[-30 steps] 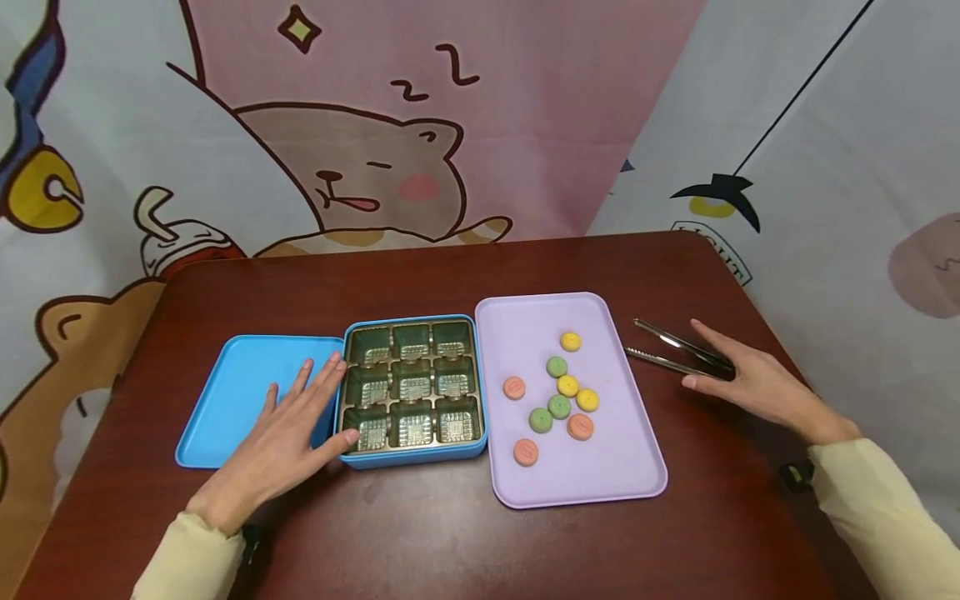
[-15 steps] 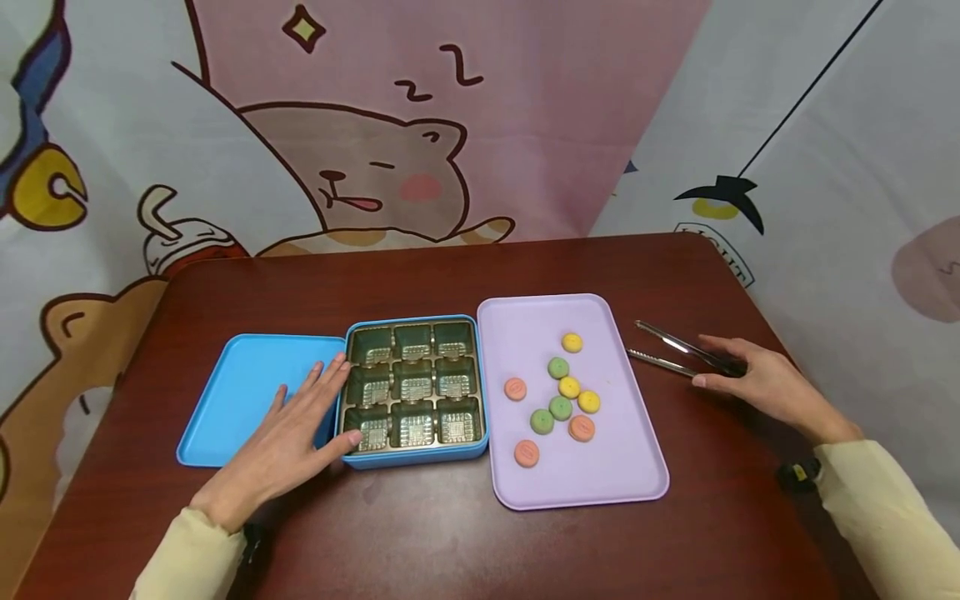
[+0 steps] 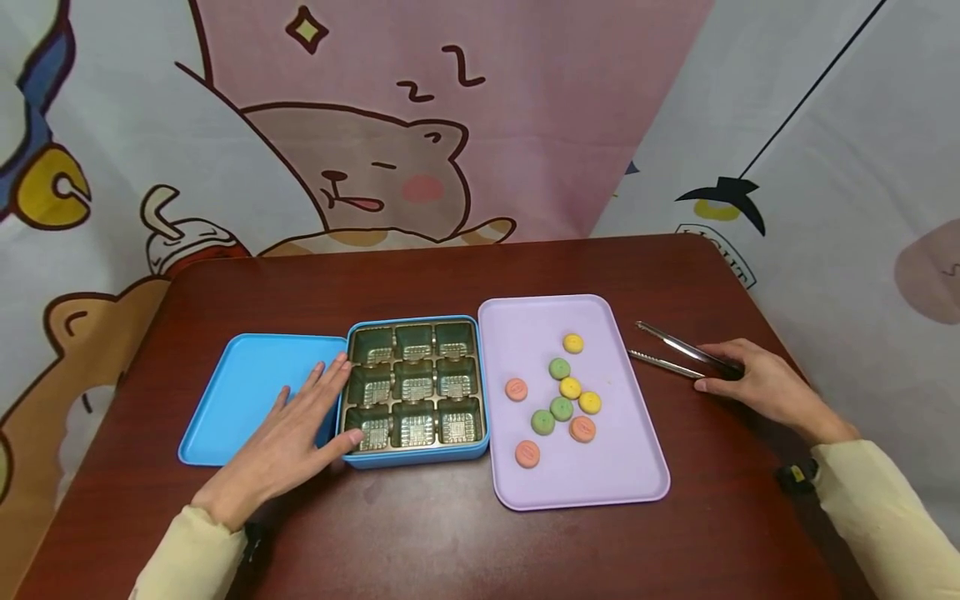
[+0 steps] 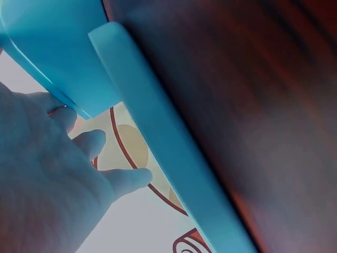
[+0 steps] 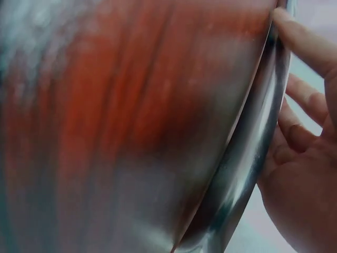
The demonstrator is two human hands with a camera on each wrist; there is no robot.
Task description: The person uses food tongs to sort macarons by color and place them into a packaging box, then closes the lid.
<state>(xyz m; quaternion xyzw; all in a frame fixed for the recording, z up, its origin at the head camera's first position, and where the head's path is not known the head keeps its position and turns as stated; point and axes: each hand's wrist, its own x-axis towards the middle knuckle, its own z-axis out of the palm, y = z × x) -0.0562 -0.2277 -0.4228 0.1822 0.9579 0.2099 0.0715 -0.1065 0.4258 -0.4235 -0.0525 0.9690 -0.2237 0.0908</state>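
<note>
My right hand pinches a pair of metal tongs near their joined end, thumb on one arm and fingers on the other. The tongs' arms stand apart, tips toward the lilac tray. In the right wrist view the shiny tongs run along my fingertips. My left hand has its fingers spread along the left rim of a blue box, thumb at the near corner. The box's gold insert has several bare square compartments. Small round yellow, green and orange pieces lie on the tray.
A flat blue lid lies left of the box, partly beneath my left hand's line of sight. Box and tray sit side by side on a dark brown table. A cartoon-printed cloth hangs behind the table.
My right hand has closed its thumb and fingers onto the tongs, shifting slightly. The left hand, box, tray and pieces stay where they were.
</note>
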